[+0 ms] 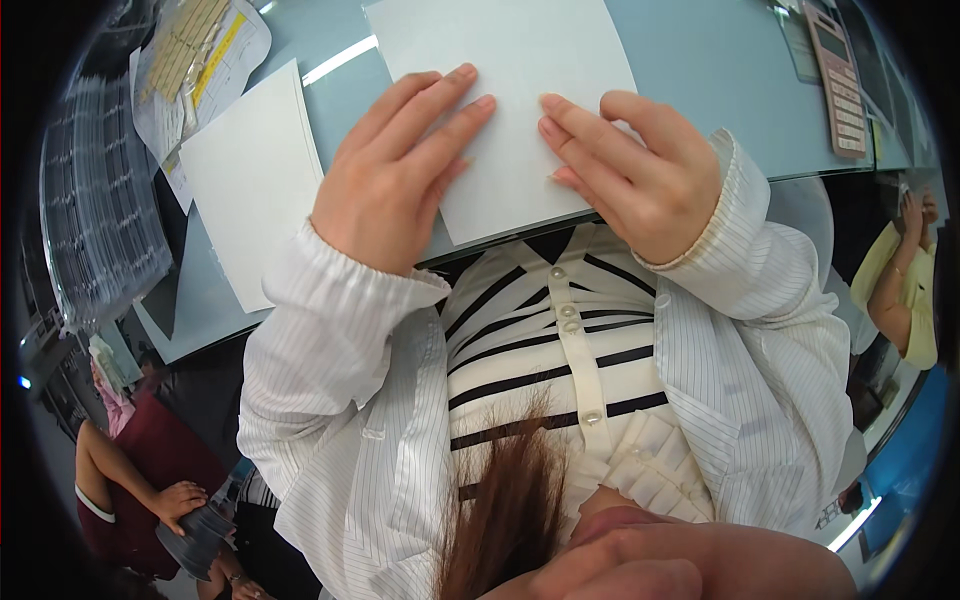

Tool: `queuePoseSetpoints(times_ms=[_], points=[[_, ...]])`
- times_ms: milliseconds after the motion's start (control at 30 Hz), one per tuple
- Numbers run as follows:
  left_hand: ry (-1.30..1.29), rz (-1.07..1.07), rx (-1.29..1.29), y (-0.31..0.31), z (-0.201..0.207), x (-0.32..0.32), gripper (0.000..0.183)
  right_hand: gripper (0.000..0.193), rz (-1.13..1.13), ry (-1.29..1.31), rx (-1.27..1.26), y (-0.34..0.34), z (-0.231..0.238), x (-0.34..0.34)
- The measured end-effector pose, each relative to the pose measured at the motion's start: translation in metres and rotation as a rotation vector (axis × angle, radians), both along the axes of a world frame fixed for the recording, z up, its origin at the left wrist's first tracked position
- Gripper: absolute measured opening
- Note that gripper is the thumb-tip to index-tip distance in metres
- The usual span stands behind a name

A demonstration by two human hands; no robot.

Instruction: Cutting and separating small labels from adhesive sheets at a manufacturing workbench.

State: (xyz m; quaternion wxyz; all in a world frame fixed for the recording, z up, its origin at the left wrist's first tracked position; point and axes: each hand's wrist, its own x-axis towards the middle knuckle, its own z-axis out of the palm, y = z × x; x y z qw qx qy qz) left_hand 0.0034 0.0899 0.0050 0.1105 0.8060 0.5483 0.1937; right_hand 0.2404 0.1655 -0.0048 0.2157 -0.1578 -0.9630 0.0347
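A blank white sheet of paper (520, 50) lies on the pale blue-grey desktop (700, 60) in front of me, its near corner at the desk's edge. My left hand (395, 165) rests on the sheet's left side, fingers stretched out and slightly spread. On the right side, my right hand (640, 165) touches the paper with its fingertips, fingers extended and a little bent. The two hands face each other with a strip of bare paper between them. Neither hand grips anything that I can see. Left of my left hand lies a stack of white paper (255, 170).
A tall stack of clear plastic trays (100, 200) stands at the far left, beside printed papers (225, 60) under a clear bag of yellowish strips. At the far right lies a pink calculator (838, 90). Other people's arms (130, 475) show at lower left and right.
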Motion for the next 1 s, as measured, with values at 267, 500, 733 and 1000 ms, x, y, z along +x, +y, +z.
queuePoseSetpoints(times_ms=[267,500,733,1000], points=[[0.141,0.127,0.155,0.005,-0.015,-0.003,0.040,0.041,-0.035,0.009,-0.008,-0.004,-0.002,-0.002],[0.086,0.072,0.028,-0.025,0.002,0.004,0.042,0.043,-0.075,0.033,-0.082,-0.004,-0.006,0.001],[0.189,0.126,0.000,-0.024,0.003,-0.002,0.046,0.044,-0.078,0.059,-0.099,-0.006,-0.009,0.001],[0.241,0.250,0.000,-0.011,-0.001,0.002,0.062,0.044,-0.114,0.081,-0.072,-0.007,-0.013,0.001]])
